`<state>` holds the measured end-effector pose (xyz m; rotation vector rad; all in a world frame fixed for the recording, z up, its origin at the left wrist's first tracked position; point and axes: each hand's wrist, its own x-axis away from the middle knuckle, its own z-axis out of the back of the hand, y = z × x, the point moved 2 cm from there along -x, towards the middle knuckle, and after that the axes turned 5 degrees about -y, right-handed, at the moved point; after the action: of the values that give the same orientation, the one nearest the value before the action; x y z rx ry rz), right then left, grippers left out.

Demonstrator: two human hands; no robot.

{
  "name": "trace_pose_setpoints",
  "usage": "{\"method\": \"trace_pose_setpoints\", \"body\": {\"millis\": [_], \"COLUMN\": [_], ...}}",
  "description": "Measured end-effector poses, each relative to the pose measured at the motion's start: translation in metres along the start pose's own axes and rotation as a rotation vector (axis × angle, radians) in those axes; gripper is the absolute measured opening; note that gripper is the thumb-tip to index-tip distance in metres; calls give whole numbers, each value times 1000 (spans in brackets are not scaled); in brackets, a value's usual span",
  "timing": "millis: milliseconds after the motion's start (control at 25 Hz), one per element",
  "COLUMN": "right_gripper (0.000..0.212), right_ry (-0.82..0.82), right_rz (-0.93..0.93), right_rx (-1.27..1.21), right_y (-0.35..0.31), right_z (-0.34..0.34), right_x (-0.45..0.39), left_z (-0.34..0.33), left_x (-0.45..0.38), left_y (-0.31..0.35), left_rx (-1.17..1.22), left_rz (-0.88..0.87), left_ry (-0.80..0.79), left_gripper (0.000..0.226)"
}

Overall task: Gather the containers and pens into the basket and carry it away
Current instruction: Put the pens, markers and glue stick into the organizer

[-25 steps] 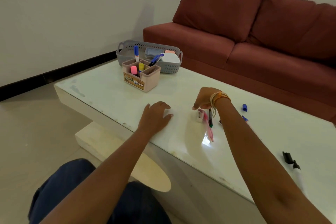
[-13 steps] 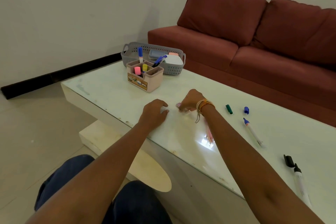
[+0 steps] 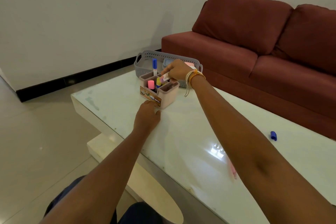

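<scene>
A pink compartmented pen holder (image 3: 168,94) stands on the white table (image 3: 116,96), holding a blue-capped marker (image 3: 154,65), a pink highlighter (image 3: 151,84) and a yellow one (image 3: 158,81). My right hand (image 3: 177,70) hovers over it, shut on a small white-bodied pen (image 3: 165,78) whose tip points down into the holder. My left hand (image 3: 147,114) rests on the table, fingertips touching the holder's front label. The grey perforated basket (image 3: 145,56) sits just behind the holder, with containers inside mostly hidden by my right hand.
A blue pen cap (image 3: 273,135) lies on the table to the right. A pink pen (image 3: 232,171) lies near the front edge, half hidden by my right forearm. A dark red sofa (image 3: 263,42) stands behind the table. Tiled floor lies to the left.
My right hand lifted a pen from mid-table and carried it forward over the pen holder. My left hand slid forward to the holder's front. The view moved closer and left.
</scene>
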<state>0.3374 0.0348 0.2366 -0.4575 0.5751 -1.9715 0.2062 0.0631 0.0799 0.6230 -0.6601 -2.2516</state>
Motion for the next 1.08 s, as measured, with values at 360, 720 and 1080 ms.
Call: {"method": "trace_pose_setpoints", "body": {"millis": [360, 720, 1080], "right_gripper": [34, 24, 15], "right_ry": [126, 265, 335], "right_rz": [-22, -57, -484], "right_rx": [403, 200, -136], "right_y": [-18, 12, 139], "right_z": [-36, -20, 7], "right_x": [-44, -13, 117], "left_z": [-2, 3, -14], "left_x": [-7, 10, 73], "left_y": [-9, -2, 37], "left_rx": [-64, 44, -179], "left_rz": [-51, -30, -293], "left_ry": [-10, -18, -126], "left_gripper": [38, 34, 31]}}
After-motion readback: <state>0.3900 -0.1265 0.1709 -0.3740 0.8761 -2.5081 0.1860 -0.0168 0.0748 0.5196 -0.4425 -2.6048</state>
